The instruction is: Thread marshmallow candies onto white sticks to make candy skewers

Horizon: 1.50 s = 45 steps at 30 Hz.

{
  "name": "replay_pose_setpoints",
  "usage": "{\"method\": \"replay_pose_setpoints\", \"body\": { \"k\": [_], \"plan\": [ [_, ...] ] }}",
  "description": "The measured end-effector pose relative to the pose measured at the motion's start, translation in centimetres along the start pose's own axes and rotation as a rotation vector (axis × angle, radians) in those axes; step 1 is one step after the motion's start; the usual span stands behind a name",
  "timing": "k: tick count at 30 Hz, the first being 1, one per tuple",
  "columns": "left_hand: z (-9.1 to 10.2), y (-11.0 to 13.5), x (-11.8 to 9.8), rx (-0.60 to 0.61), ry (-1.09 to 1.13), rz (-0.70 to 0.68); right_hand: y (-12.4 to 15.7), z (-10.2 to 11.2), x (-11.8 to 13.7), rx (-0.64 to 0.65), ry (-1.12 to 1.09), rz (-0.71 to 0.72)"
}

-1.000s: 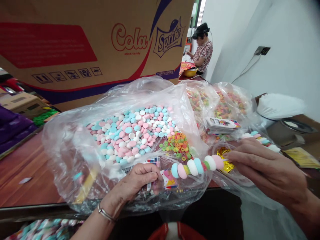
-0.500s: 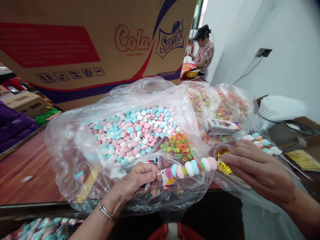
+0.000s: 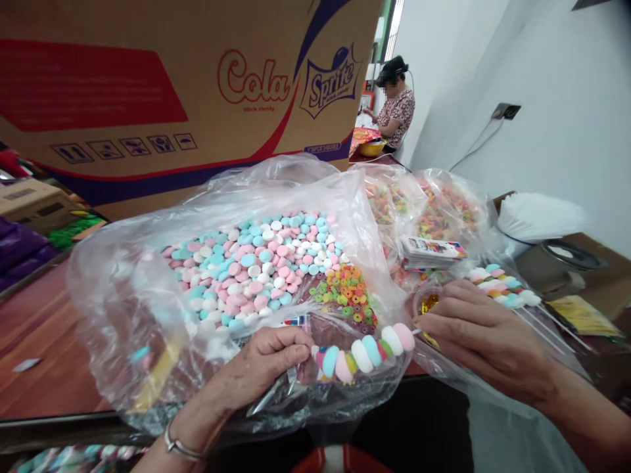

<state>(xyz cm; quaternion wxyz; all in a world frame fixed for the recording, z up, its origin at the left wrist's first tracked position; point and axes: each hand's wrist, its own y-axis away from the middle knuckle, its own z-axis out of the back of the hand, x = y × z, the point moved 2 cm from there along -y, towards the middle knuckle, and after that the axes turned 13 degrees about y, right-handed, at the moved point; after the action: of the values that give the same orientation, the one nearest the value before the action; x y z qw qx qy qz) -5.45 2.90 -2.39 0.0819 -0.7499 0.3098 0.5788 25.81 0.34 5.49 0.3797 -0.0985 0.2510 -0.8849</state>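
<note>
My right hand (image 3: pixel 476 338) pinches the end of a candy skewer (image 3: pixel 367 351) threaded with pink, white and blue marshmallow discs and small coloured rings. My left hand (image 3: pixel 263 364) is closed on a small printed paper label and clear wrapper at the skewer's other end, resting on a large clear plastic bag (image 3: pixel 128 295). Inside the bag lies a heap of pastel marshmallow discs (image 3: pixel 256 263) and a cluster of coloured ring candies (image 3: pixel 348 292). Gold foil pieces (image 3: pixel 428 305) sit in a clear cup behind my right fingers.
A big Cola/Sprite cardboard box (image 3: pixel 172 92) stands behind the bag. More bags of ring candy (image 3: pixel 428 207), a stack of printed labels (image 3: pixel 431 249) and finished skewers (image 3: pixel 503 289) lie to the right. Another person (image 3: pixel 394 108) works at the far end. The wooden table edge (image 3: pixel 49 368) runs left.
The skewer has slid left and down towards my left hand, its near end now meeting the label there. My right hand followed it leftward.
</note>
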Motion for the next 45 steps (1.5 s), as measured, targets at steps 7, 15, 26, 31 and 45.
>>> {"method": "replay_pose_setpoints", "body": {
  "k": [7,15,26,31,45],
  "plan": [
    [1.2,0.4,-0.5,-0.006,-0.073,-0.003,-0.4,0.3,-0.1,0.033,0.015,-0.003],
    [0.7,0.3,-0.8,0.077,-0.213,0.025,-0.6,0.4,-0.2,0.060,-0.016,-0.006],
    [-0.9,0.6,-2.1,0.271,-0.404,0.139,-0.5,0.0,-0.5,0.083,-0.077,0.026],
    [-2.1,1.0,-2.4,0.233,-0.562,0.134,-0.3,-0.4,-0.4,0.090,-0.112,-0.017],
    [-2.7,0.3,-1.7,0.336,-0.674,0.099,-0.8,-0.8,-0.1,0.267,-0.159,-0.046]
  ]
}}
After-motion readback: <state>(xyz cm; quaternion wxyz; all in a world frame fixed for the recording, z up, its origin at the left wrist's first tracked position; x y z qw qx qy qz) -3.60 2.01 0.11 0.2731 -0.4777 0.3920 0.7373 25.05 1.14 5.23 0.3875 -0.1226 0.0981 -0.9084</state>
